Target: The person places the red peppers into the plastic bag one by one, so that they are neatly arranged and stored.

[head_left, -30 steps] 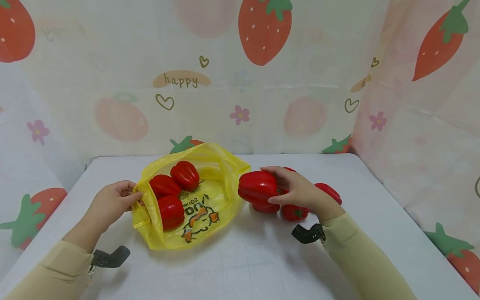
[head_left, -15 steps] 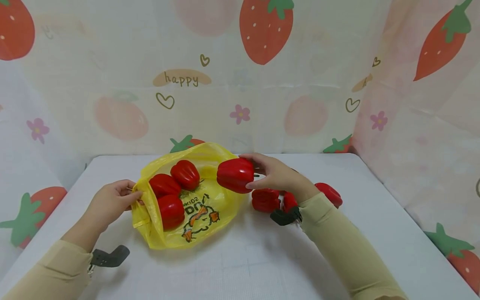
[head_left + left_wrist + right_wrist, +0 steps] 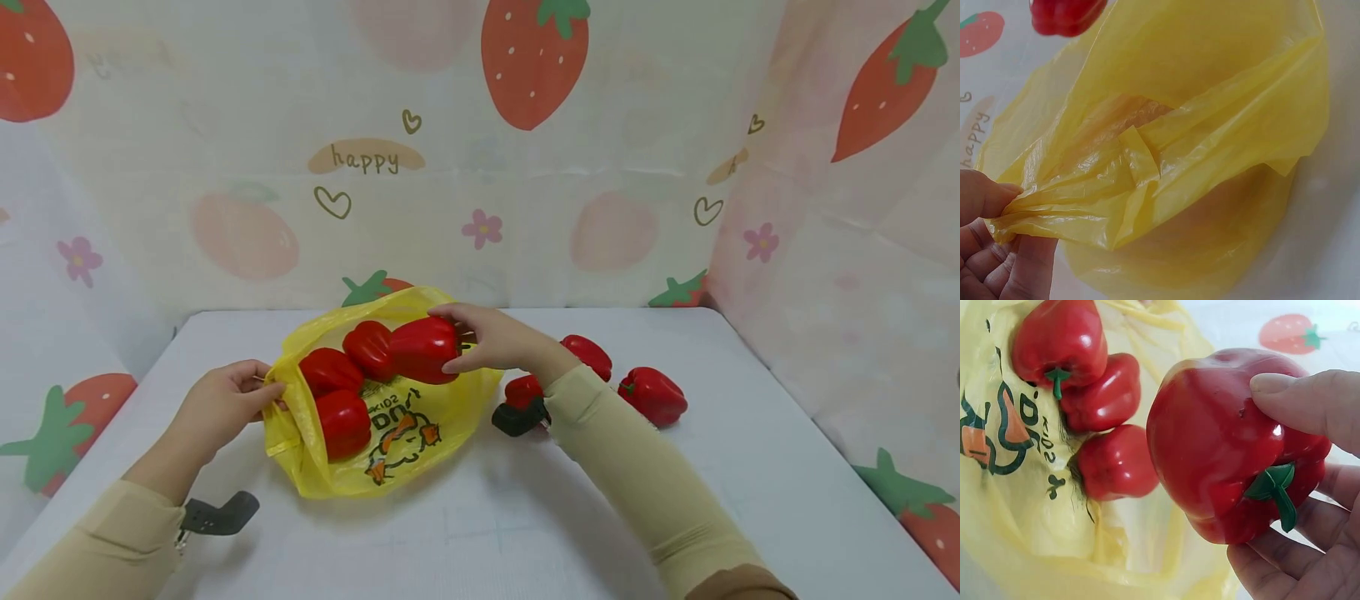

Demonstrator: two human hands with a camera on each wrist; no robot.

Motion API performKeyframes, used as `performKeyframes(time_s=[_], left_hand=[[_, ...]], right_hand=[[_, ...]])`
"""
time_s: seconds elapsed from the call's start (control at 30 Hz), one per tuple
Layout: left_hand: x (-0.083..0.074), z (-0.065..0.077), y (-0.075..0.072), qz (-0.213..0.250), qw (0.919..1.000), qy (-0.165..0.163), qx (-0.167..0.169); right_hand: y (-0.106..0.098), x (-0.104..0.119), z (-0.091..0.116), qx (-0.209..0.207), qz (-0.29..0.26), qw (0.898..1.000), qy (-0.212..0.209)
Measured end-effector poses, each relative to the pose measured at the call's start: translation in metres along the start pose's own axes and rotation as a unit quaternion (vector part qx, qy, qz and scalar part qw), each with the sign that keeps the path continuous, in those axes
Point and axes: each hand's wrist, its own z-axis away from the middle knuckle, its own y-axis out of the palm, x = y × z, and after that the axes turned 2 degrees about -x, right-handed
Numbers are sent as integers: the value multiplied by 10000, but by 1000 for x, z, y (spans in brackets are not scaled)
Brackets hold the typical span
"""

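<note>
A yellow plastic bag (image 3: 457,408) lies on its side with its mouth facing me. Its left edge is pinched between the thumb and fingers of my left hand (image 3: 225,408); the left wrist view shows the film (image 3: 1079,219) bunched there. Three red bell peppers rest inside, among them one at the lower left (image 3: 343,425). My right hand (image 3: 498,340) grips another red bell pepper (image 3: 426,350) over the bag's opening. In the right wrist view, thumb and fingers wrap round this pepper (image 3: 1216,437), whose green stem points back toward the palm.
To the right of the bag, more red bell peppers lie on the white table (image 3: 450,542), one at the far right (image 3: 654,396) and another behind the right forearm (image 3: 588,357). A strawberry-print cloth (image 3: 420,225) hangs at the back and sides.
My right hand has carried its bell pepper leftward, from above the loose peppers to over the bag's mouth. My left hand has stayed in place on the bag's edge.
</note>
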Motion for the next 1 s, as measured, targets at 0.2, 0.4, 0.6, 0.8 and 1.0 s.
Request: performKeyframes(time_s=[0.2, 0.4, 0.6, 0.8, 1.0], left_hand=[[1, 0, 0, 24, 10000, 5, -8], [0, 0, 0, 64, 10000, 18, -3], [0, 1, -1, 49, 10000, 49, -28], [2, 0, -1, 53, 10000, 8, -2], [5, 0, -2, 68, 10000, -12, 9]], right_hand=[[14, -1, -18, 164, -271, 9995, -75], [30, -11, -32, 181, -485, 9987, 28], [40, -13, -39, 213, -551, 9982, 99], [48, -17, -44, 222, -341, 9990, 185], [56, -22, -50, 302, -164, 9989, 318]])
